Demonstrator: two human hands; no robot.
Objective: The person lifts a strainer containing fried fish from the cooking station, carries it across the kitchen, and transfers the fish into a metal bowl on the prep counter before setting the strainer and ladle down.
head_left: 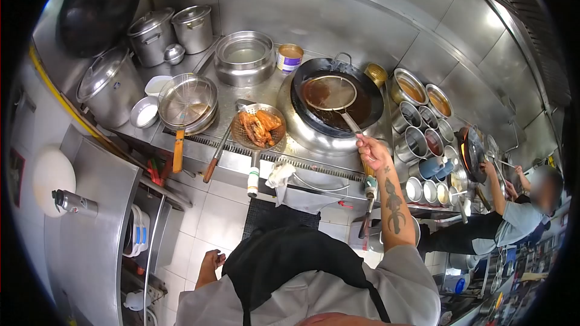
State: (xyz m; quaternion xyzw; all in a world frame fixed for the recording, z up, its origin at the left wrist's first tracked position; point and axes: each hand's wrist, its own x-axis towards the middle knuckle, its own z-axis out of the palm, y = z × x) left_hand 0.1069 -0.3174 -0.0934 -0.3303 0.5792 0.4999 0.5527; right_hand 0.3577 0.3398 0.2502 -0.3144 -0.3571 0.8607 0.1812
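Note:
My right hand (pixel 373 152) is closed around the handle of a fine-mesh strainer (pixel 330 92). The strainer's round head lies over the black wok (pixel 377 105), which holds dark brown liquid. At my side, above the floor, my left hand (pixel 211 261) hangs loosely with its fingers slightly bent and nothing visible in it. To the left of the wok, pieces of browned meat (pixel 260 125) rest in a perforated skimmer (pixel 281 139) with its handle towards me. A second strainer with a wooden handle (pixel 179 152) sits on a metal pot further left.
Lidded steel pots (pixel 151 39), a wide pot of liquid (pixel 244 75) and a labelled can (pixel 289 59) stand behind. Several metal containers (pixel 411 143) line the right side. A crumpled cloth (pixel 280 175) lies at the front edge. A co-worker (pixel 513 223) handles another wok at far right.

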